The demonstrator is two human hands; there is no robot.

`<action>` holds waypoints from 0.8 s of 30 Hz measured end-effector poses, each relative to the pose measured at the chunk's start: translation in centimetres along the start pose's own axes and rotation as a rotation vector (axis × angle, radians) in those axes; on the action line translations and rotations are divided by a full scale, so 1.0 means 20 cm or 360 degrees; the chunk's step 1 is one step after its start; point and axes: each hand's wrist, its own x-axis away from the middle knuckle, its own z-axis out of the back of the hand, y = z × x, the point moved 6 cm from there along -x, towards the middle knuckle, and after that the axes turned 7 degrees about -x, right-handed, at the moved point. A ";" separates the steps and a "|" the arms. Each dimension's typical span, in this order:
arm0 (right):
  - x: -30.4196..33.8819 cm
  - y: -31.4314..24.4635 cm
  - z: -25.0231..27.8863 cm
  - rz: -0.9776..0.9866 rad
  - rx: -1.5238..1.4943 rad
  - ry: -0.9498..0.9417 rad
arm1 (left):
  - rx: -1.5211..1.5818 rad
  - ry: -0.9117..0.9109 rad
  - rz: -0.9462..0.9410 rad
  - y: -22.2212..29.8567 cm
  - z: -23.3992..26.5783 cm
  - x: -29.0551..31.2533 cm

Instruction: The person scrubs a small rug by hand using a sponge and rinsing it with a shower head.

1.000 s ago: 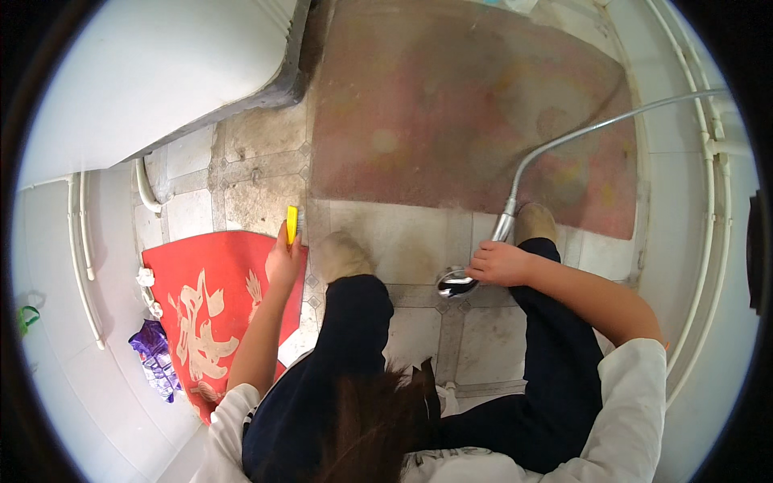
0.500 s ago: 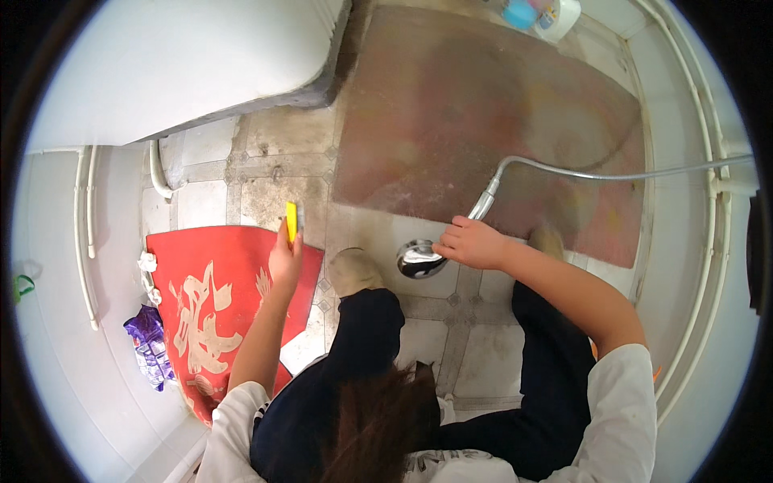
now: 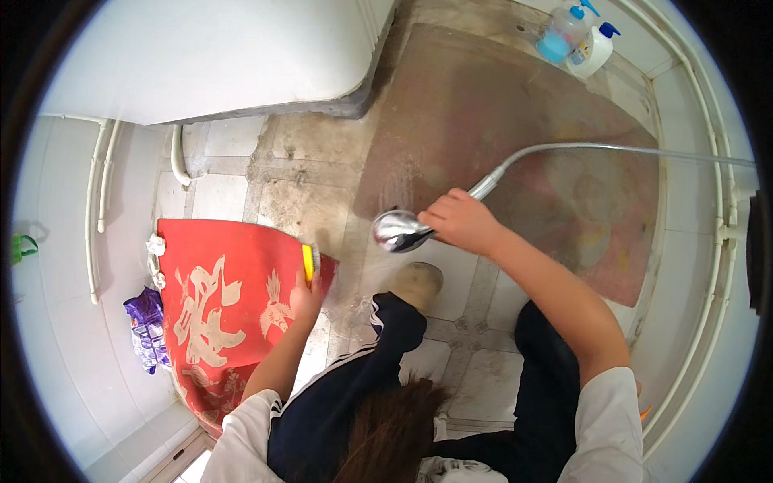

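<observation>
My right hand grips the handle of a chrome shower head, whose face points down over the wet tiled floor; its metal hose runs off to the right wall. My left hand holds a yellow sponge upright at the right edge of a red mat with white patterns. A worn reddish-brown mat lies on the floor beyond the shower head. My legs in dark trousers and one foot stand between the two mats.
A large white fixture fills the upper left. Two pump bottles, one blue and one white, stand at the far corner. A purple packet lies by the left wall. White pipes run along the walls.
My right hand has carried the shower head left and a little up. The view has shifted, bringing the bottles into sight. The left hand stays at the red mat's edge with the sponge.
</observation>
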 end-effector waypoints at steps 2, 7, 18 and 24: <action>-0.04 -0.07 -0.07 0.0075 -0.0034 -0.0052 | 0.0055 0.0106 0.0045 0.02 0.04 -0.03; -0.14 -0.29 -0.27 0.0234 -0.0069 -0.0025 | 0.0182 0.0535 0.0066 0.02 0.13 -0.13; -0.28 -0.34 -0.32 -0.0023 0.0084 0.0377 | 0.0527 0.0499 0.0277 0.15 0.08 -0.11; -0.27 -0.23 -0.25 -0.0087 0.0188 0.0463 | 0.0326 0.0318 0.0216 0.16 0.08 -0.09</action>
